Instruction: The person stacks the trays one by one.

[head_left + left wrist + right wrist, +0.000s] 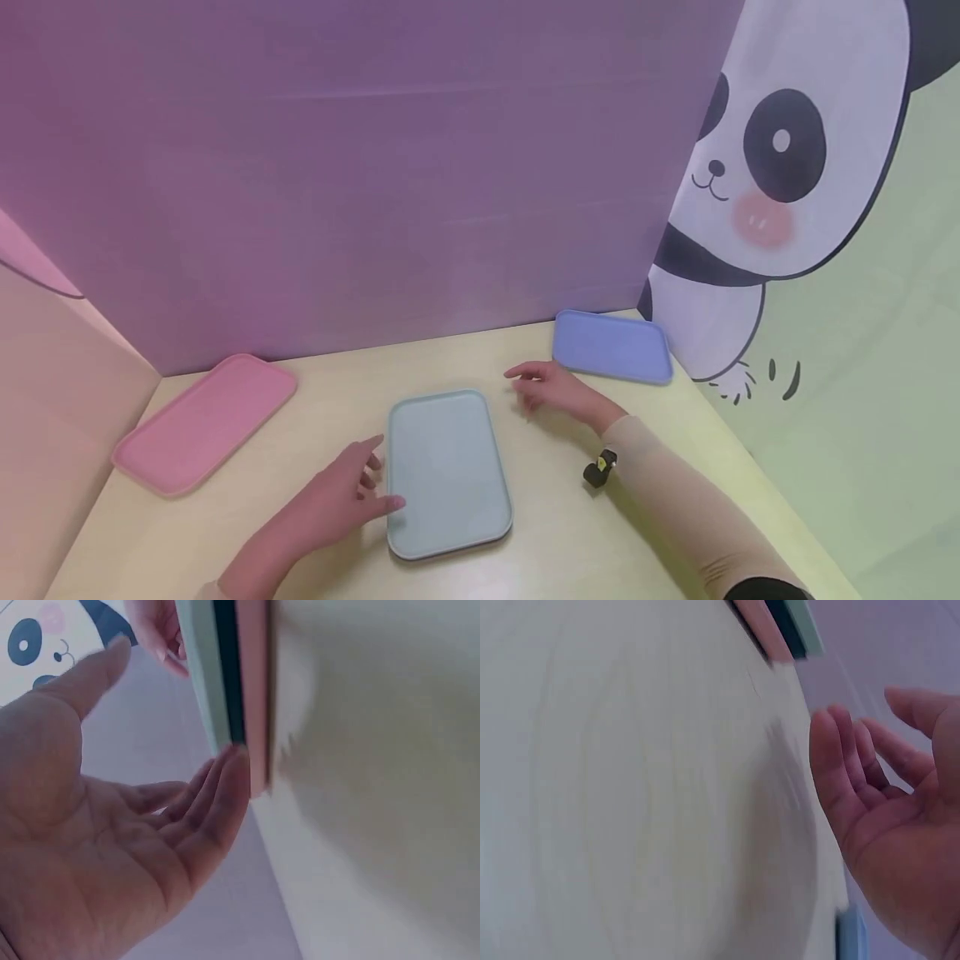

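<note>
A pale green tray (450, 477) tops a stack in the middle of the table. The left wrist view shows a dark layer (229, 667) and a pink layer (253, 690) beneath it. My left hand (337, 496) is at the stack's left edge, thumb over the rim, fingers loosely bent. Its fingertips (236, 761) come close to the side of the stack; whether they touch it I cannot tell. Beyond the stack's far right corner hovers my right hand (553, 390), loosely bent and holding nothing, near a blue tray (613, 347).
A pink tray (206, 423) lies angled at the far left of the table (555, 533). Behind stands a purple wall (390, 192); a panda picture (847, 108) covers the right wall. A small black object (597, 472) shows beside the right forearm.
</note>
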Motion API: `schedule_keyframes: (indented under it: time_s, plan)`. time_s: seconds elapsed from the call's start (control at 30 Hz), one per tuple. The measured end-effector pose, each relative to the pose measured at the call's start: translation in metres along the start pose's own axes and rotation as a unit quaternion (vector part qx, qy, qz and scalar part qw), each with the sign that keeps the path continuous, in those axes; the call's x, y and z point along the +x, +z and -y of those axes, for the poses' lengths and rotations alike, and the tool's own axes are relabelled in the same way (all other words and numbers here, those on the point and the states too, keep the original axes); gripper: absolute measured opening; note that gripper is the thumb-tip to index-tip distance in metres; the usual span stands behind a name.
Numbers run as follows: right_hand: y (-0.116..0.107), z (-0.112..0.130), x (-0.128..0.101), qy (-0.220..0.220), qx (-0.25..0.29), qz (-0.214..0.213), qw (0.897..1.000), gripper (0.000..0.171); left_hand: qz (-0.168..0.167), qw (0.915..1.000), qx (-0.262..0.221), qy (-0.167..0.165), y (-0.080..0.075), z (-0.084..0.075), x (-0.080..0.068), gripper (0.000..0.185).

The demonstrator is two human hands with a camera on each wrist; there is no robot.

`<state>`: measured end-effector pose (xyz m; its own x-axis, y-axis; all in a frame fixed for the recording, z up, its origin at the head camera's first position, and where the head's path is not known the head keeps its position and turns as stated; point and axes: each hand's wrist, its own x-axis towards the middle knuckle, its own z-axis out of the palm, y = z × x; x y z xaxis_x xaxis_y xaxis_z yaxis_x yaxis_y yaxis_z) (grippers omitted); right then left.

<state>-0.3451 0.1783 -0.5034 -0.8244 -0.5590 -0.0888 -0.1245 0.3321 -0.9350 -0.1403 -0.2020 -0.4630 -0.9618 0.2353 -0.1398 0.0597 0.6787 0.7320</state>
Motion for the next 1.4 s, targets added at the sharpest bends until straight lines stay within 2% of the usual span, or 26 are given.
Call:
schedule_keyframes:
  time_s: [0.1,0.23,0.4,0.53,0.7,0.77,0.87,1.1,1.23,1.4]
  plan:
    - [-0.014,-0.001,-0.007,0.002,-0.017,-0.035,0.999,0.038,-0.026,0.9993,0.009,0.024,-0.004,-0.004,0.014,0.09]
    - [-0.036,-0.007,-0.017,-0.007,-0.045,-0.09,0.995,0.036,-0.04,0.997,0.006,0.066,-0.003,-0.011,0.037,0.073]
    - [-0.06,-0.018,-0.033,-0.005,-0.085,-0.173,0.981,0.032,-0.044,0.9941,0.003,0.099,0.003,-0.018,0.061,0.061]
    - [-0.081,-0.028,-0.047,-0.002,-0.131,-0.248,0.96,0.031,-0.051,0.9926,0.005,0.111,0.006,-0.015,0.07,0.056]
    - [-0.104,-0.041,-0.064,0.015,-0.212,-0.328,0.92,0.036,-0.068,0.9926,0.026,0.098,0.005,-0.007,0.072,0.055]
    - [-0.111,-0.044,-0.07,0.031,-0.228,-0.348,0.909,0.04,-0.076,0.992,0.04,0.093,0.004,-0.004,0.071,0.055]
    - [-0.117,-0.045,-0.079,0.057,-0.237,-0.363,0.899,0.046,-0.089,0.99,0.061,0.09,0.004,0.002,0.072,0.055]
    - [-0.122,-0.047,-0.087,0.09,-0.229,-0.373,0.895,0.052,-0.107,0.987,0.084,0.086,0.003,0.012,0.077,0.064]
    - [-0.123,-0.05,-0.088,0.105,-0.227,-0.379,0.891,0.054,-0.088,0.9897,0.079,0.081,0.002,0.017,0.081,0.081]
    - [-0.124,-0.052,-0.088,0.109,-0.236,-0.383,0.886,0.055,-0.041,0.9943,0.073,0.067,0.0,0.026,0.085,0.104]
